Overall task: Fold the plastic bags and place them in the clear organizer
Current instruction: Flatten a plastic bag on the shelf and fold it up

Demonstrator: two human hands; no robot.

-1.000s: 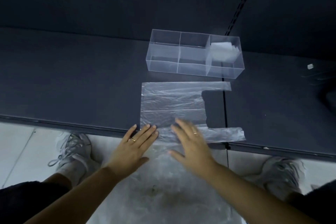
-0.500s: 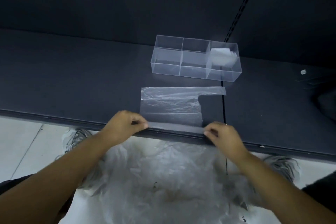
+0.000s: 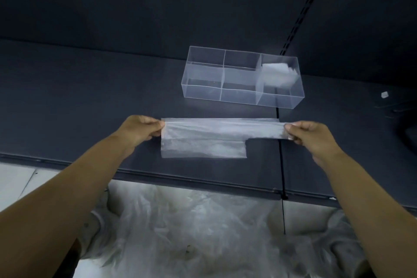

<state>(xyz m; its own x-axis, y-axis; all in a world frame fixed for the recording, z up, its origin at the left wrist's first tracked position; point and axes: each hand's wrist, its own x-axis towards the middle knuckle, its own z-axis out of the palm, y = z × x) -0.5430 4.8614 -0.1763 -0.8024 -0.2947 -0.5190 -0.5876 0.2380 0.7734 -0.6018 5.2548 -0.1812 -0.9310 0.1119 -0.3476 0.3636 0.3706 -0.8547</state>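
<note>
A translucent plastic bag point(image 3: 209, 140) lies on the dark shelf point(image 3: 90, 101), folded lengthwise with its near half laid over the far half. My left hand point(image 3: 140, 130) pinches the bag's left end. My right hand point(image 3: 309, 133) pinches the right end, at the handle strip. Behind the bag stands the clear organizer point(image 3: 225, 95), with three compartments in a row. A folded bag point(image 3: 278, 74) sits in its right compartment; the other two hold nothing I can see.
A heap of loose plastic bags point(image 3: 203, 232) lies below the shelf's front edge, on the floor by my legs. A small white object point(image 3: 384, 95) sits on the shelf at far right. A slotted rail point(image 3: 302, 13) runs up the back wall.
Both hands went from pressing flat on the bag's near edge to pinching that edge, then carried it away from me, folding the bag over toward the organizer.
</note>
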